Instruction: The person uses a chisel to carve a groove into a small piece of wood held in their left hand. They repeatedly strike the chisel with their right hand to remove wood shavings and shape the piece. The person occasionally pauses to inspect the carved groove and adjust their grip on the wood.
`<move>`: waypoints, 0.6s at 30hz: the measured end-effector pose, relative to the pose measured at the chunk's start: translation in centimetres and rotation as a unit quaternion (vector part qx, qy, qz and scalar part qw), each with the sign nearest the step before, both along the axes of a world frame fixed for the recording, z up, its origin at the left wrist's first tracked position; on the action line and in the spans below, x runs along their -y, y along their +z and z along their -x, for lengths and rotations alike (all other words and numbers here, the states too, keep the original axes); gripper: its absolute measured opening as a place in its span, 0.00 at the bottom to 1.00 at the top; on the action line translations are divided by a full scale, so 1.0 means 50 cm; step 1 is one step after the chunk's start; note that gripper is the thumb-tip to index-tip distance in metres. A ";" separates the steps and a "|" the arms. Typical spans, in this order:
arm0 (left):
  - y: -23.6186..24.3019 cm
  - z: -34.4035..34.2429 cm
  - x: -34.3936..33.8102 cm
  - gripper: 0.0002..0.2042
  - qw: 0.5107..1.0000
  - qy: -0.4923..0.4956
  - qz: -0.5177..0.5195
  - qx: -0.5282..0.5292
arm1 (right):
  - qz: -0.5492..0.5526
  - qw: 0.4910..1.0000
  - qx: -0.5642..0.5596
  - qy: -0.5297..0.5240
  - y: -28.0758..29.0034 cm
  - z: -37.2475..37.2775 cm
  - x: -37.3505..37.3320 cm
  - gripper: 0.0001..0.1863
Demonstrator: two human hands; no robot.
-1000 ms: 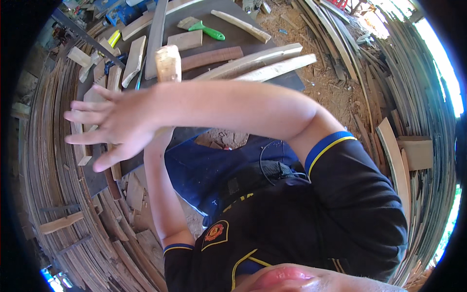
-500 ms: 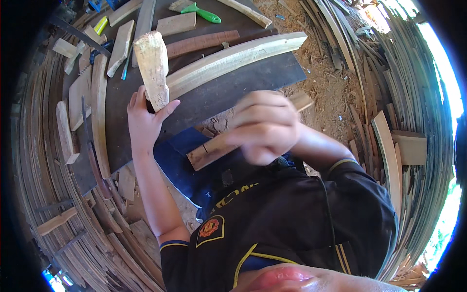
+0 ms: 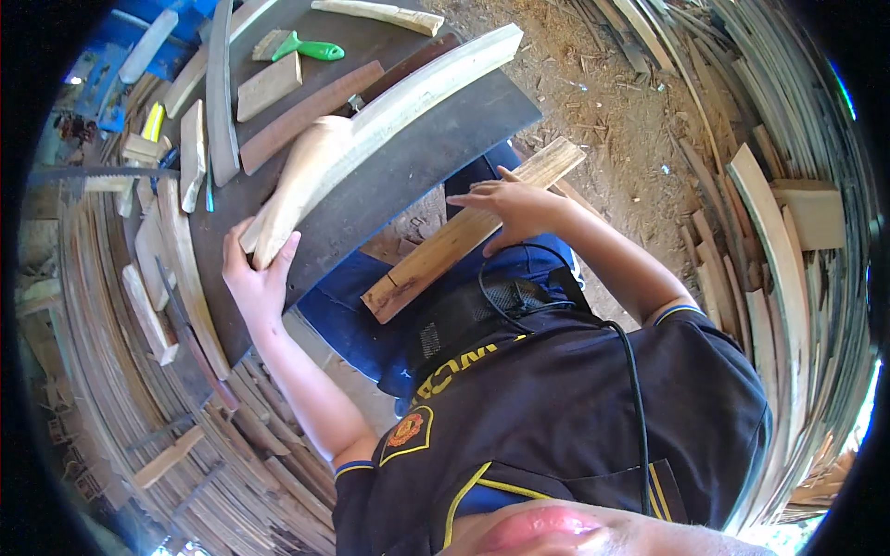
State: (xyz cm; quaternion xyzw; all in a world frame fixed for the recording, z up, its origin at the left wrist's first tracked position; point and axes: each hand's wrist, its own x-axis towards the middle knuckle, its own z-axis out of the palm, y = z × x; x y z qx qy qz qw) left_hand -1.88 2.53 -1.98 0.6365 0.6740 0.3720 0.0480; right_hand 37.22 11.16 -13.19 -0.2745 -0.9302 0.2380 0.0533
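Observation:
A pale, tapered piece of wood (image 3: 306,171) slants over the near end of a long curved board (image 3: 436,83) on the dark tabletop. My left hand (image 3: 255,278) is closed round its narrow lower end, thumb on one side and fingers on the other. Across my lap lies a brown wooden plank (image 3: 431,255) with a dark line across it near its left end. Over its middle, my right hand (image 3: 519,213) has its fingers spread and grips nothing. Whether the palm touches the plank is hidden.
On the dark table (image 3: 389,181) lie a green-handled brush (image 3: 315,48), a reddish-brown board (image 3: 311,116) and several other wood pieces. A saw blade (image 3: 102,173) sits at the far left. Stacked wood strips (image 3: 788,306) line the right side.
The tapered wood has tilted down from upright to lie along the curved board. My right hand has gone from a blurred, closed shape to spread fingers. The view has shifted.

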 end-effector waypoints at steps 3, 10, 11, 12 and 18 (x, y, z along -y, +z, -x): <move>-0.015 0.008 0.000 0.24 0.999 -0.022 -0.034 0.023 | 0.003 0.997 0.070 0.035 -0.010 0.033 -0.018 0.44; 0.006 -0.021 0.004 0.25 0.999 0.027 -0.040 -0.001 | -0.033 0.999 -0.004 0.029 0.073 -0.038 -0.008 0.38; 0.001 -0.020 0.002 0.24 0.999 0.019 -0.044 0.006 | -0.013 1.000 0.009 0.000 0.098 -0.059 -0.009 0.37; 0.001 -0.019 0.002 0.24 0.999 0.014 -0.049 0.013 | 0.006 0.999 0.023 -0.026 0.134 -0.081 -0.012 0.36; 0.009 0.045 0.028 0.29 0.987 -0.042 0.073 0.138 | 0.057 0.989 0.059 -0.124 0.315 -0.194 -0.017 0.36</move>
